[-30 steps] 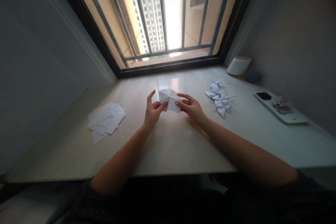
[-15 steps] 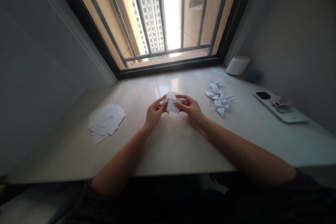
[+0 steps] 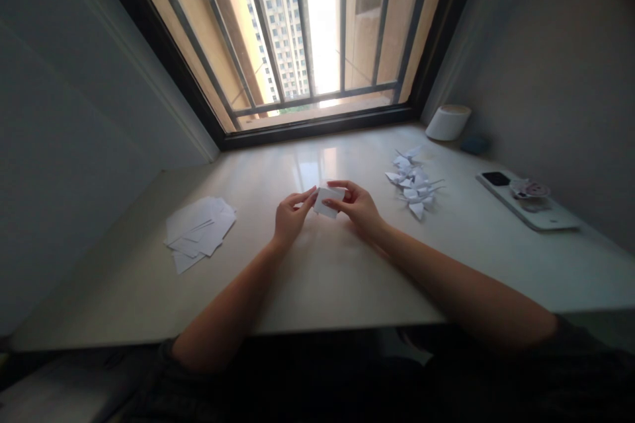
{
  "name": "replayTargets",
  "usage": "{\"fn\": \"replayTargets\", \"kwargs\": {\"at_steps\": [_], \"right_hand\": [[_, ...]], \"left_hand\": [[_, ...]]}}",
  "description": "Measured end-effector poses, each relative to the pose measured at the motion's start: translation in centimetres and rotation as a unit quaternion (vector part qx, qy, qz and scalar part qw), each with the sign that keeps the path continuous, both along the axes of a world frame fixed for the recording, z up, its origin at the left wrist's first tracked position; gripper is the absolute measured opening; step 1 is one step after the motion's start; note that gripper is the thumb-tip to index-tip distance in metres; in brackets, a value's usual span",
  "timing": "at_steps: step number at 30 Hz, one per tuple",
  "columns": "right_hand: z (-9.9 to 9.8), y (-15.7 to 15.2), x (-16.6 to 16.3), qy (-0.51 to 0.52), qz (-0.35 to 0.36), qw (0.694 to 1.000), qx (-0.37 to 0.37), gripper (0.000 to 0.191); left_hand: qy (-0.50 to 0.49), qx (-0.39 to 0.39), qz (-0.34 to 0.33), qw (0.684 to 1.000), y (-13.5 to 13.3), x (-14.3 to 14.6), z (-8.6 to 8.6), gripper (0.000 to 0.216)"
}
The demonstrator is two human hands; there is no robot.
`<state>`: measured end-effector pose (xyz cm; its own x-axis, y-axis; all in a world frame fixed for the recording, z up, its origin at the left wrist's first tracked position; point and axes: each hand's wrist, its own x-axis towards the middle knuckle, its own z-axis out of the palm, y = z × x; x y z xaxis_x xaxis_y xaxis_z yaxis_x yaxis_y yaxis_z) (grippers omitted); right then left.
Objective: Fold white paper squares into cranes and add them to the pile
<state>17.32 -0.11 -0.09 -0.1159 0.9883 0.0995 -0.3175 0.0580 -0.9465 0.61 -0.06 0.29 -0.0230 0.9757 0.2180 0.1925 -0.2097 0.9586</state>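
Folded smaller than a second ago, the compact, square-looking piece of white paper (image 3: 331, 193) has lost its wide, winged outline, and the raised index finger of the left hand (image 3: 290, 217) has come down to it. Both hands hold it over the middle of the glossy, pale tabletop (image 3: 322, 277). Left thumb and fingertips pinch its left edge; the right hand (image 3: 362, 208) grips it between a thumb across its near face and fingers at its far side. Well apart to the left lies a loose stack of flat white paper sheets (image 3: 198, 231); to the right, a heap of small, pointed folded white papers (image 3: 417, 186), then a pale, flat rectangular phone (image 3: 550, 218).
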Motion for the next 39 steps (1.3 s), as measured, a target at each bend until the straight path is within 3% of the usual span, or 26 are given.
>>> {"fn": "replayTargets", "kwargs": {"at_steps": [4, 12, 17, 23, 30, 35, 39], "right_hand": [[-0.1, -0.1, 0.0, -0.015, -0.011, 1.0, 0.022, 0.052], [0.0, -0.1, 0.1, -0.034, -0.038, 0.998, 0.03, 0.047], [-0.2, 0.0, 0.1, -0.035, -0.035, 0.998, 0.037, 0.044], [-0.5, -0.1, 0.1, -0.108, -0.041, 0.991, 0.072, 0.045], [-0.1, -0.3, 0.5, -0.247, -0.126, 0.939, 0.202, 0.04], [0.0, -0.3, 0.7, -0.295, -0.122, 0.911, 0.26, 0.035], [0.3, -0.5, 0.7, -0.295, -0.114, 0.906, 0.282, 0.035]], "left_hand": [[0.039, 0.052, 0.036, 0.997, 0.0, -0.2, 0.0, 0.029], [0.119, 0.109, -0.006, 0.987, -0.7, 0.0, 1.3, 0.027], [0.072, 0.059, -0.043, 0.995, -1.3, 0.4, 1.6, 0.03], [-0.044, 0.006, -0.067, 0.997, -0.5, 0.4, 0.9, 0.029], [-0.103, -0.026, -0.069, 0.992, 0.5, 0.1, -0.3, 0.032], [-0.151, -0.055, -0.092, 0.983, 0.3, 0.3, -0.2, 0.04], [-0.171, -0.07, -0.096, 0.978, 0.0, 0.4, 0.1, 0.043]]}}
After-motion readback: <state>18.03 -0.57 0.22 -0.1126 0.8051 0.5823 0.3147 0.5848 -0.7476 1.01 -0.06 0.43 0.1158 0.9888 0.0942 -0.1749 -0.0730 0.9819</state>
